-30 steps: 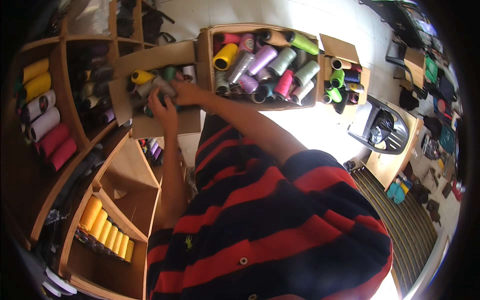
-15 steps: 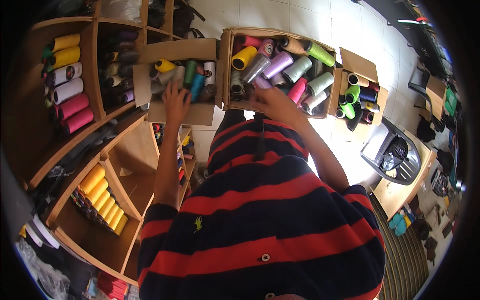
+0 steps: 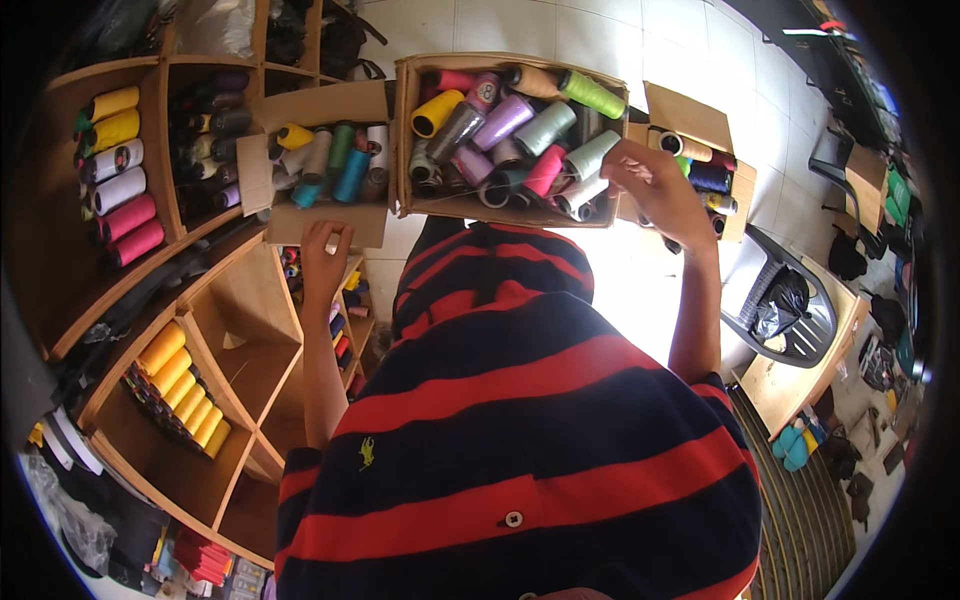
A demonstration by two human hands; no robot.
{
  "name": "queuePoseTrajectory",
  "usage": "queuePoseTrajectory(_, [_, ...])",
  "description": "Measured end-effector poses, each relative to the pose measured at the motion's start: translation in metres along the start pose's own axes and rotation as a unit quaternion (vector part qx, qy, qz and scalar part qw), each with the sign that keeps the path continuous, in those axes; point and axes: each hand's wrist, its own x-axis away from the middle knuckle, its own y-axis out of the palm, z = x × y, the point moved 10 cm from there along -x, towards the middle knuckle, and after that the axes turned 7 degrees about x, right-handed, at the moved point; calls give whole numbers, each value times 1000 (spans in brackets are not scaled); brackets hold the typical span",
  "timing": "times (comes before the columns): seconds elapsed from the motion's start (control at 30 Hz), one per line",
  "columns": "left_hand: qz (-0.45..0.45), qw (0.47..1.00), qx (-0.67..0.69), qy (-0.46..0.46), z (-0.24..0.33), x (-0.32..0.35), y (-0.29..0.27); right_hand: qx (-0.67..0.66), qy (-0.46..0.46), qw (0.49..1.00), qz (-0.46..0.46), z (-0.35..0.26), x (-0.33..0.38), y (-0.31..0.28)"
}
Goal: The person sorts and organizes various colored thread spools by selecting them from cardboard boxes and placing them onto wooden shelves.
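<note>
The large cardboard box [image 3: 403, 140] in front of me is heaped with thread cones, among them a purple cone [image 3: 503, 122], a yellow cone [image 3: 437, 113] and a pink cone [image 3: 544, 171]. Above its right edge, my right hand [image 3: 660, 195] is closed in a pinch, and a fine pale thread [image 3: 520, 186] appears to stretch across the box toward it. Beside the near flap of the smaller left box [image 3: 330, 100], my left hand [image 3: 326, 255] has curled fingers; what they hold, if anything, is too small to see. A blue cone [image 3: 351, 176] and a green cone [image 3: 340, 150] lie in that box.
Wooden shelving [image 3: 178, 215] with rows of cones runs along the left. A third open box of cones [image 3: 690, 105] stands right of the large one. Further right is a dark chair [image 3: 800, 315] with a black plastic bag on it. White floor tiles [image 3: 500, 28] lie beyond the boxes.
My left hand has drawn back out of the left box toward me. My right hand has moved from the large box's near left part to beyond its right edge. The view has shifted slightly.
</note>
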Motion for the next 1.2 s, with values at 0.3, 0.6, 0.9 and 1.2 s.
queuePoseTrajectory(0.3, [29, 998, 37, 33, 50, -8, 47, -162, -9, 968, 192, 57, 10, -89])
queuePoseTrajectory(0.6, [-188, 960, -90, 189, 149, -44, 263, 217, -24, 948, 232, 152, -25, -36])
queuePoseTrajectory(0.9, [-145, 986, 38, 68, 104, -77, 212, 377, -44, 911, 163, 144, -10, 14])
queuePoseTrajectory(1.2, [99, 983, 40, -150, -49, -82, 48, -144, 144, 965, 165, 175, 6, 65])
